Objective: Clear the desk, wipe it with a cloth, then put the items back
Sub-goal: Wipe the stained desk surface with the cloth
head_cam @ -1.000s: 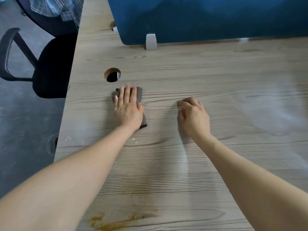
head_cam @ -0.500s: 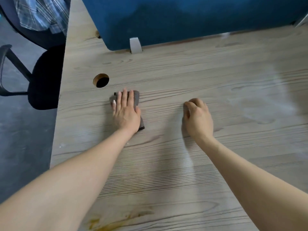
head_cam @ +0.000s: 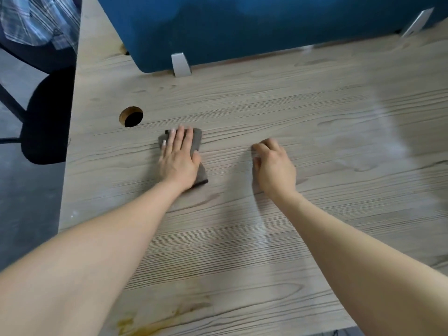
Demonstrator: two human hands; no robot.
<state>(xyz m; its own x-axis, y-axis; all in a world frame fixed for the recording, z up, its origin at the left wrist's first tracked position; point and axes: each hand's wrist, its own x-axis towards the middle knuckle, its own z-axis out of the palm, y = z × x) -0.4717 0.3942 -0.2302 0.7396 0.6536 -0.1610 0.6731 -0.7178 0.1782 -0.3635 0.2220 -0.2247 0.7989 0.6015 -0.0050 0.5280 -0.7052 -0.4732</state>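
A grey-brown folded cloth [head_cam: 197,141] lies flat on the light wooden desk [head_cam: 315,122], just right of the round cable hole [head_cam: 131,116]. My left hand [head_cam: 180,158] presses on it with straight fingers, covering most of it. About a hand's width to the right, my right hand [head_cam: 272,166] rests on the bare wood with its fingers curled under and nothing in it.
A blue divider panel [head_cam: 242,27] on grey brackets [head_cam: 180,65] closes off the desk's back edge. A black office chair [head_cam: 46,117] with a checked shirt [head_cam: 36,23] stands off the left edge. A yellow-brown stain [head_cam: 155,321] marks the near edge.
My left hand slid the cloth a little to the right, away from the cable hole. My right hand stayed about where it was.
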